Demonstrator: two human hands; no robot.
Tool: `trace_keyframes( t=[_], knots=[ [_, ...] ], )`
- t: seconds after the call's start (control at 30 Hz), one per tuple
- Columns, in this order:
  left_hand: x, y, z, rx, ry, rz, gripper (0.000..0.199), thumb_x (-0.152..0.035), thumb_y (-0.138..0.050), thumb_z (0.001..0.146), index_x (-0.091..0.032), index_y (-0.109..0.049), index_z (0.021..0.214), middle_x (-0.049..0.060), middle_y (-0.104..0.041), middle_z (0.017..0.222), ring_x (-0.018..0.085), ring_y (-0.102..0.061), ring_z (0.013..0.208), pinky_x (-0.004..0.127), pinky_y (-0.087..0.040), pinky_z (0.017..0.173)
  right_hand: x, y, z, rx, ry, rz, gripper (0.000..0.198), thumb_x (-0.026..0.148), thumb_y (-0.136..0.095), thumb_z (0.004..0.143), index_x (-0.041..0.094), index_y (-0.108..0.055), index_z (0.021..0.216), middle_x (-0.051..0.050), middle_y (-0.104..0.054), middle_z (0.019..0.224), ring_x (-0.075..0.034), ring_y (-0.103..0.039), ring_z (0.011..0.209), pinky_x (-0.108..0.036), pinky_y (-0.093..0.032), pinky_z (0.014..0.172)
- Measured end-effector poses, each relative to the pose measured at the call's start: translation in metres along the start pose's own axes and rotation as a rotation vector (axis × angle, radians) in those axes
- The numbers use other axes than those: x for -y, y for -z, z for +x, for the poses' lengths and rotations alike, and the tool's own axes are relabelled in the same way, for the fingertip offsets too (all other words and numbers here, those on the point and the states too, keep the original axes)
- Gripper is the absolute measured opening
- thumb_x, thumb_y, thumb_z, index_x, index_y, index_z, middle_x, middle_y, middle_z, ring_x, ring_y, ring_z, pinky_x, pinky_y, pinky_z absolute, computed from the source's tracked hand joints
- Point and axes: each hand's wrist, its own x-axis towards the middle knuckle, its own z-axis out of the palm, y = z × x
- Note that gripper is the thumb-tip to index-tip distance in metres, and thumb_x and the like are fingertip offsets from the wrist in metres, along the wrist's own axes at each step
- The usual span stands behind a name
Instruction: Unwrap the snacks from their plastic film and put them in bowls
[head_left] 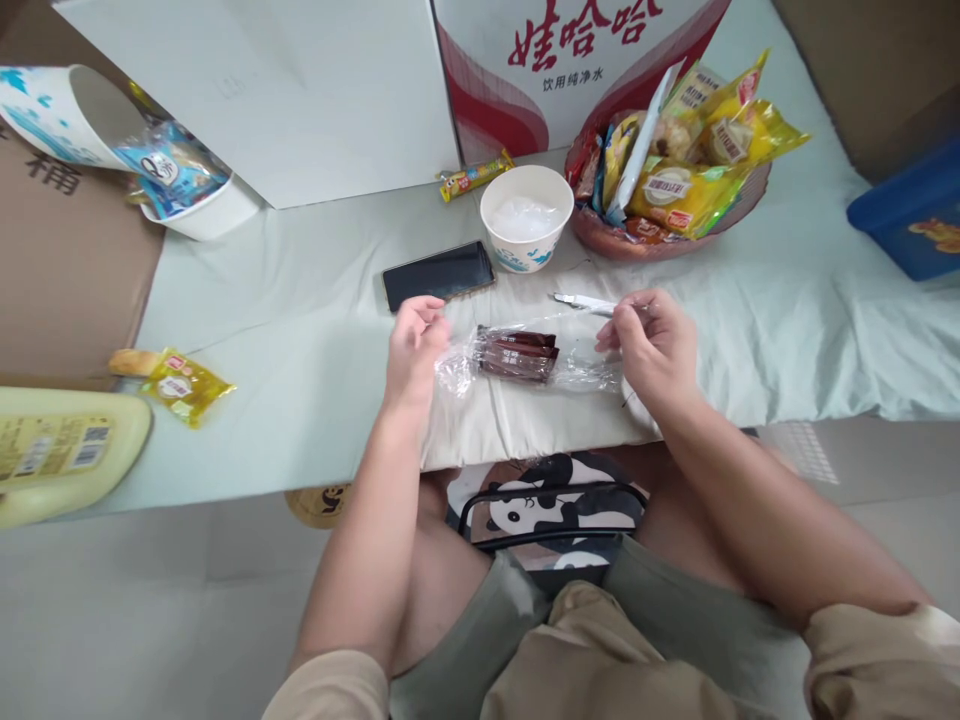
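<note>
A clear plastic wrapper with dark brown snack bars (519,355) lies across the pale cloth-covered table (300,330). My left hand (414,345) pinches the wrapper's left end. My right hand (651,340) pinches its right end, fingers closed on the plastic. Small scissors (585,302) lie just beyond my right hand. A black phone (438,275) lies flat behind my left hand.
A white paper bowl (526,222) stands behind the wrapper, beside a red basket of snack packets (675,150). A yellow snack packet (178,382) lies at the left, near a yellow container (60,450). A blue bin (911,215) sits at the right. A panda-print bag (551,510) rests between my knees.
</note>
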Motion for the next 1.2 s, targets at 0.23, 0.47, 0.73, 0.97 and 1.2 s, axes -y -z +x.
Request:
trace_keyframes(
  t=[0.23,0.47,0.73,0.97,1.2],
  knots=[
    [-0.003,0.001,-0.008,0.122,0.026,0.42,0.013,-0.029,-0.072,0.072,-0.019,-0.064,0.076,-0.002,-0.059,0.073,0.012,-0.049,0.066,0.026,-0.037,0.063,-0.003,0.008,0.006,-0.219,0.254,-0.185,0.017,0.034,-0.06,0.096,0.025,-0.055,0.109,-0.008,-0.064,0.101,-0.022,-0.067,0.084,-0.036,-0.053,0.065],
    [-0.017,-0.002,-0.009,0.175,0.279,0.058,0.016,-0.027,-0.073,0.067,-0.019,-0.059,0.068,-0.003,-0.049,0.062,0.009,-0.043,0.057,0.024,-0.03,0.055,0.007,-0.004,-0.021,0.294,0.686,-0.445,0.032,0.028,-0.06,0.095,0.023,-0.062,0.126,-0.011,-0.072,0.117,-0.029,-0.066,0.109,-0.046,-0.05,0.093],
    [-0.015,0.001,-0.002,-0.035,0.21,-0.029,0.016,-0.018,-0.07,0.077,-0.019,-0.059,0.066,-0.001,-0.054,0.064,0.01,-0.05,0.059,0.02,-0.039,0.055,0.008,-0.008,-0.021,0.446,0.761,-0.562,0.02,0.017,-0.052,0.101,0.024,-0.068,0.091,-0.005,-0.074,0.096,-0.021,-0.063,0.09,-0.037,-0.042,0.081],
    [-0.005,0.015,0.003,-0.143,0.142,0.183,0.014,-0.024,-0.073,0.087,-0.023,-0.061,0.079,-0.003,-0.056,0.064,0.009,-0.042,0.047,0.022,-0.026,0.042,0.007,0.0,-0.028,0.632,0.777,-0.469,0.021,0.006,-0.05,0.092,0.021,-0.063,0.1,-0.005,-0.078,0.106,-0.019,-0.068,0.09,-0.034,-0.039,0.076],
    [-0.006,0.025,0.005,-0.091,0.135,0.274,0.013,-0.022,-0.071,0.085,-0.022,-0.063,0.075,-0.006,-0.043,0.051,0.009,-0.032,0.046,0.022,-0.022,0.045,0.009,0.006,-0.026,0.691,0.653,-0.584,0.017,0.026,-0.058,0.095,0.02,-0.07,0.105,-0.005,-0.072,0.082,-0.022,-0.063,0.08,-0.036,-0.037,0.076]
  ],
)
